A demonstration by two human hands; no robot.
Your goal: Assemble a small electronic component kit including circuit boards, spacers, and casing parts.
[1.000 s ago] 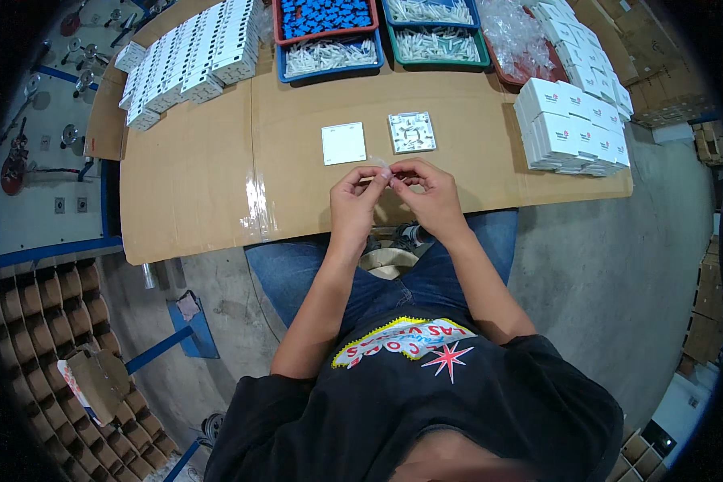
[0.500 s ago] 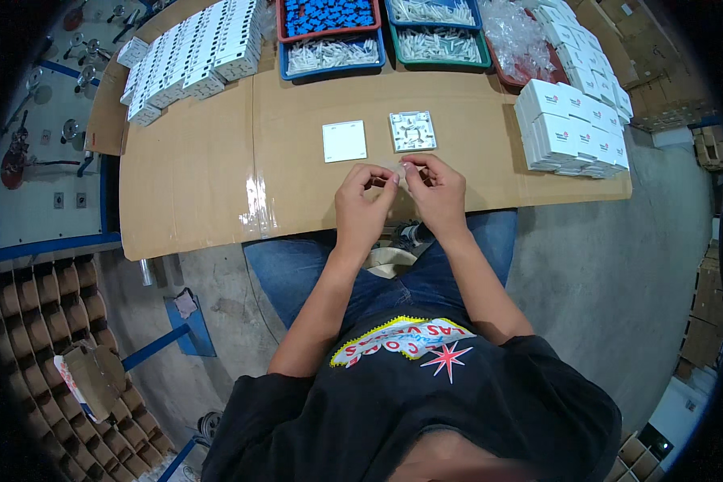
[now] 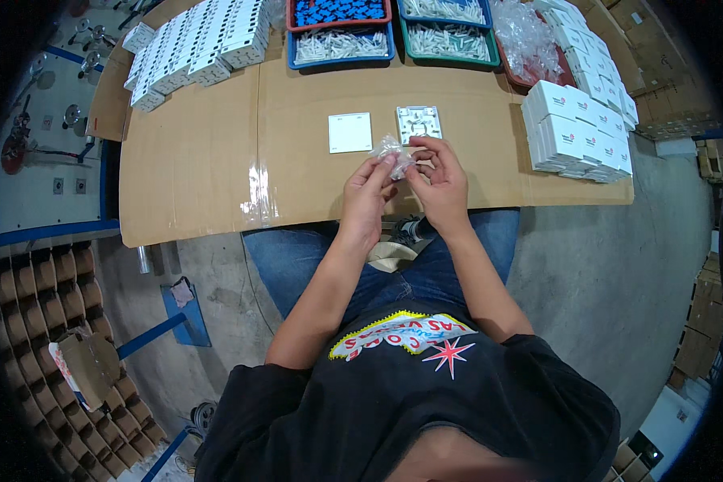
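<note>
A small crumpled clear plastic bag point(image 3: 393, 153) is held up between my two hands, just above the near part of the cardboard-covered table. My left hand point(image 3: 365, 197) pinches its left side between thumb and fingers. With curled fingers, my right hand point(image 3: 443, 189) grips its right edge. What the bag contains, if anything, is too small to make out. Beyond my hands lies a flat white square plate point(image 3: 349, 133). To the right of it is a white square box-like base point(image 3: 419, 121) with moulded inner parts facing up, its near edge partly behind the right fingers.
Trays of blue pieces point(image 3: 339, 10) and white pieces point(image 3: 341, 50) line the far edge. A green tray point(image 3: 450, 46) and a red tray of plastic bags point(image 3: 530, 40) stand beside them. White boxes are stacked at left point(image 3: 201, 44) and right point(image 3: 578, 132).
The plastic bag now shows larger and bunched between my fingers. My hands have drawn slightly apart, and the whole view has shifted a little.
</note>
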